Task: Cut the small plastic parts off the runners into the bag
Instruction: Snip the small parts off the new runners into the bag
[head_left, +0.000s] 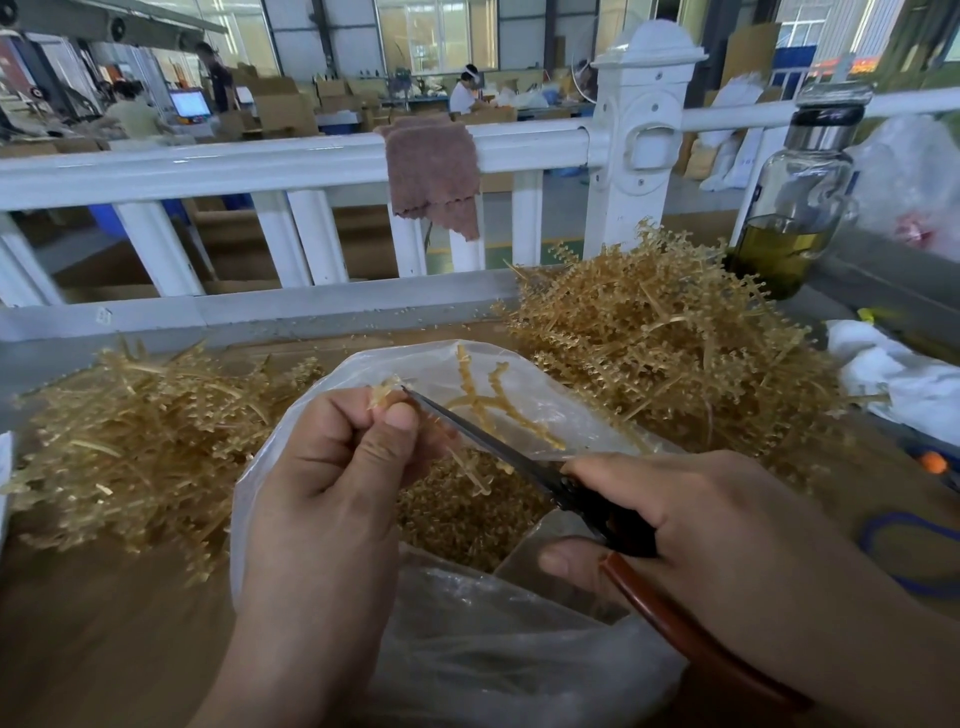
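Observation:
My left hand pinches a yellowish plastic runner between thumb and fingers above the open clear bag. My right hand grips red-handled scissors; their dark blades point up-left and the tip meets the runner at my left fingertips. Several small cut parts lie in the bag's bottom. Another runner branch rests against the bag's far wall.
Tangled runner heaps lie left and right of the bag on the brown table. A glass bottle of yellow liquid stands back right. A white railing with a brown cloth runs behind.

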